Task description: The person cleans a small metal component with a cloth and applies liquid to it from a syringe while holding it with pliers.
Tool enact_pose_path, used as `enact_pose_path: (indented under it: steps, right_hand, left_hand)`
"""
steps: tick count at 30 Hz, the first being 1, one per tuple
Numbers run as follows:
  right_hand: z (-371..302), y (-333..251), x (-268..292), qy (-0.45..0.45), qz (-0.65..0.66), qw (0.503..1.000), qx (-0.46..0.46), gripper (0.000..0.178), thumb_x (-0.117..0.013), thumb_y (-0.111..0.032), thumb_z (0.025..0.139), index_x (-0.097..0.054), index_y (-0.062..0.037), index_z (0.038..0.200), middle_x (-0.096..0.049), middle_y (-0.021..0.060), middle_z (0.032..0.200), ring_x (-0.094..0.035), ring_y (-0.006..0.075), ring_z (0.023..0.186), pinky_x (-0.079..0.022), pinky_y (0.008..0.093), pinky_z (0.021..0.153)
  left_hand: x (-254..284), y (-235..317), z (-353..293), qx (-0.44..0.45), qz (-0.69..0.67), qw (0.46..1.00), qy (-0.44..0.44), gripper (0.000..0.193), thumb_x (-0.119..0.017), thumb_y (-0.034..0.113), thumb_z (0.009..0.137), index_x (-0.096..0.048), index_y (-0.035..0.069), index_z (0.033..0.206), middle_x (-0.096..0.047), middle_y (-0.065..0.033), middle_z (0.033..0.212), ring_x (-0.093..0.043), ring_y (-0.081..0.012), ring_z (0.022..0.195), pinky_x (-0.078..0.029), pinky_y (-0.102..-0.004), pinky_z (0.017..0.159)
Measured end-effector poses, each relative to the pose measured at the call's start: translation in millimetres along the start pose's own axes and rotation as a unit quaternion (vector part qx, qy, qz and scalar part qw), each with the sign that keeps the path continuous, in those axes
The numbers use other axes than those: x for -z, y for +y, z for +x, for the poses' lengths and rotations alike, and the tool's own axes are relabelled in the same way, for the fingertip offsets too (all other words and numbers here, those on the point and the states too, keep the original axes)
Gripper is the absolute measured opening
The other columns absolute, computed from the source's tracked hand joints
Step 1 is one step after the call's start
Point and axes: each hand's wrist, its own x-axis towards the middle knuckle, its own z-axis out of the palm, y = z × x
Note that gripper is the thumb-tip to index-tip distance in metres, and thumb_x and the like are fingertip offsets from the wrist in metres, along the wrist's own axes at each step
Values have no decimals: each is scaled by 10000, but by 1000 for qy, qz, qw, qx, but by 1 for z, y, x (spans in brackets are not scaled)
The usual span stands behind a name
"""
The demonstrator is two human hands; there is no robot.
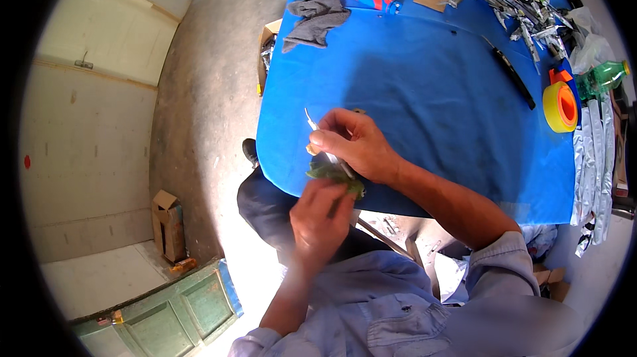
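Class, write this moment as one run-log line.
Left hand: at green piece, grip blurred | Right hand: pinching slim silver-tipped rod | Blue-covered table: grey cloth, tape roll

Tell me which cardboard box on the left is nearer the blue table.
The upper box, beside the table, with metal parts inside; the other box stands near the wall.

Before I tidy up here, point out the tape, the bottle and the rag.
Tape (pixel 551 108): head view, yellow side.
Bottle (pixel 602 79): head view, green body.
Rag (pixel 320 20): head view, grey middle.
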Motion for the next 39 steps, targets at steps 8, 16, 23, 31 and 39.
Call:
enact_pose_path:
  steps: [8,16,23,31,39]
  right_hand:
    - [-6,-3,-8,4,-33,999,-1,245,-779,-247,1015,-643,-49,969,-586,-60,809,-516,22,747,-422,237,643]
    - [-12,-11,-17,67,-129,989,13,327,-771,-273,1012,-535,-47,985,-517,-12,752,-485,55,692,-418,285,596]
    - [-14,-19,-21,68,-190,979,-3,291,-775,-243,998,-599,-16,956,-631,68,725,-569,99,651,-465,327,590]
    - [-12,-5,-18,60,-232,965,105,295,-741,-241,1021,-602,8,945,-634,122,707,-592,189,617,-473,369,590]
    - [-13,-4,-16,64,-228,970,58,302,-729,-256,1019,-595,6,948,-649,159,730,-624,261,639,-488,400,624]
  left_hand:
    - [10,-1,-22,45,13,999,-22,165,-836,-38,858,-731,-14,984,-740,-158,1020,-754,-273,866,-591,-333,751]
    - [19,-14,-15,213,-152,958,115,213,-801,4,926,-715,-21,1119,-753,-73,954,-724,-127,895,-581,-277,806]
    - [40,-20,-6,134,-90,974,160,151,-773,-8,963,-720,-17,1104,-747,-105,1008,-720,-172,913,-574,-309,818]
    - [8,-27,-14,15,84,996,38,166,-802,-51,880,-735,11,1019,-713,-150,1060,-731,-294,909,-588,-362,786]
    - [12,-24,-29,-17,106,994,1,168,-806,-75,849,-742,-3,987,-727,-165,1034,-732,-333,901,-593,-379,788]
